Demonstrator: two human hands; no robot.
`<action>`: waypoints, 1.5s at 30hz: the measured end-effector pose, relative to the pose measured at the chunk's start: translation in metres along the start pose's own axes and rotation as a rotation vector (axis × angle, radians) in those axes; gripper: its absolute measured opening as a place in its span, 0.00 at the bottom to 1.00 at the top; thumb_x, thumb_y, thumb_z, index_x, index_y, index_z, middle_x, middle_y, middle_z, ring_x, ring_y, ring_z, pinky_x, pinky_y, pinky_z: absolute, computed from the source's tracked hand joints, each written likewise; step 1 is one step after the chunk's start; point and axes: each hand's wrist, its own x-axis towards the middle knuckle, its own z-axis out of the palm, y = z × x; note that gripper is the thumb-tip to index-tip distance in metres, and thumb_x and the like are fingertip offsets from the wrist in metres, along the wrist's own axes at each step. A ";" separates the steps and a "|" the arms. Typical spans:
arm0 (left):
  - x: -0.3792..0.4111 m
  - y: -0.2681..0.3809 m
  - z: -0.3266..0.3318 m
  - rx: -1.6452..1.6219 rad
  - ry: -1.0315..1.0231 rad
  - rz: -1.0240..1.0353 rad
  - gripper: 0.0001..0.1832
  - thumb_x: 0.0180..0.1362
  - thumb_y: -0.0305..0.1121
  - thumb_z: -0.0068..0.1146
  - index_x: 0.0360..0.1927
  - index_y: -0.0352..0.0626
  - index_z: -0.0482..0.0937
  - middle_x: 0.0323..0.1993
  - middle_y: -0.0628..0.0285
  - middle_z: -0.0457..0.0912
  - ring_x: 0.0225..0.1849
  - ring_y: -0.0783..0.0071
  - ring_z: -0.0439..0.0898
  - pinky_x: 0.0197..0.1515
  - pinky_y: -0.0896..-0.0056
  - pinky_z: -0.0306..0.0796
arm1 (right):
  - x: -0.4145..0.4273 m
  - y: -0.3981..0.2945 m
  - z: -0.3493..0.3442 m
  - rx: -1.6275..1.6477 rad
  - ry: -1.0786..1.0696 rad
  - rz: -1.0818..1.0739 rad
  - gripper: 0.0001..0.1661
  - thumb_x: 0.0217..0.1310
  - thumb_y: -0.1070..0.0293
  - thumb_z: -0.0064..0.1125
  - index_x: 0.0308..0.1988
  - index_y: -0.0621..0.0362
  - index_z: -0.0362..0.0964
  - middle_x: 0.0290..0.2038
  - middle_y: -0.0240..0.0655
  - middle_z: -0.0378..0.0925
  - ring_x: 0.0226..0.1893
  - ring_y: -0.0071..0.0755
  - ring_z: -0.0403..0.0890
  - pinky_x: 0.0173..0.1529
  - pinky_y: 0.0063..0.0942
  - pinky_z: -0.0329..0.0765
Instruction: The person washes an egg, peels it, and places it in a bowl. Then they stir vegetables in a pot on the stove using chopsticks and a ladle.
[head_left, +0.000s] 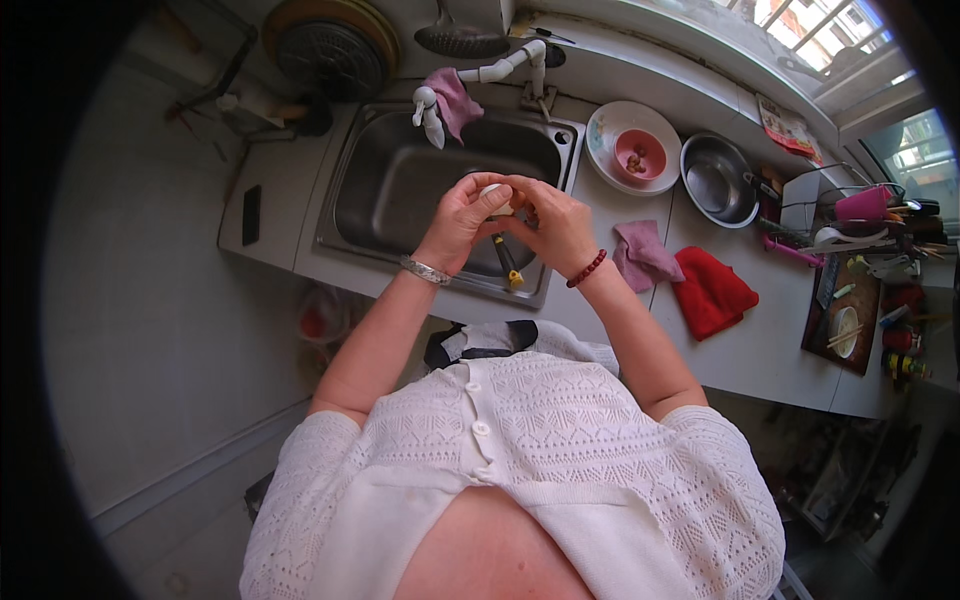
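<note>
Over the stainless steel sink (386, 219), my two hands meet at the fingertips. A small, pale, rounded thing (496, 192) sits between them; what it is cannot be made out, as fingers cover much of it. My left hand (459, 217), with a silver bracelet at the wrist, grips it with the thumb on top. My right hand (556, 221), wearing a dark red bead bracelet, has its fingertips on the other side of it. Below the hands shows a black and yellow tool handle (506, 260); its upper end is hidden, and I cannot tell whether it is held or lies in the sink.
A white faucet (427, 112) with a pink cloth (455, 101) overhangs the sink. Right of it are a pink bowl (651, 166) on a plate (600, 142), a metal basin (709, 191), a pink rag (641, 255), a red cloth (712, 292) and a cutting board (817, 330). A phone (251, 215) lies left.
</note>
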 end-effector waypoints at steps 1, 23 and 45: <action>0.000 0.001 0.001 0.051 -0.006 0.021 0.16 0.61 0.35 0.55 0.50 0.39 0.71 0.43 0.60 0.78 0.46 0.73 0.79 0.48 0.70 0.77 | -0.001 -0.001 -0.002 0.004 -0.016 0.015 0.29 0.46 0.68 0.66 0.51 0.48 0.70 0.29 0.29 0.76 0.26 0.29 0.78 0.30 0.25 0.75; -0.030 -0.017 0.029 -0.054 -0.097 -0.058 0.17 0.62 0.36 0.54 0.50 0.37 0.75 0.44 0.59 0.80 0.47 0.73 0.79 0.50 0.72 0.77 | -0.041 -0.019 -0.040 0.164 -0.060 0.123 0.28 0.46 0.72 0.65 0.51 0.51 0.71 0.30 0.33 0.74 0.23 0.28 0.73 0.28 0.23 0.73; -0.069 -0.047 0.029 -0.228 -0.375 -0.280 0.20 0.63 0.40 0.51 0.51 0.35 0.73 0.46 0.57 0.79 0.47 0.71 0.79 0.50 0.72 0.77 | -0.115 -0.081 -0.042 0.089 0.079 0.380 0.29 0.45 0.79 0.66 0.52 0.56 0.72 0.29 0.30 0.73 0.22 0.18 0.67 0.28 0.17 0.69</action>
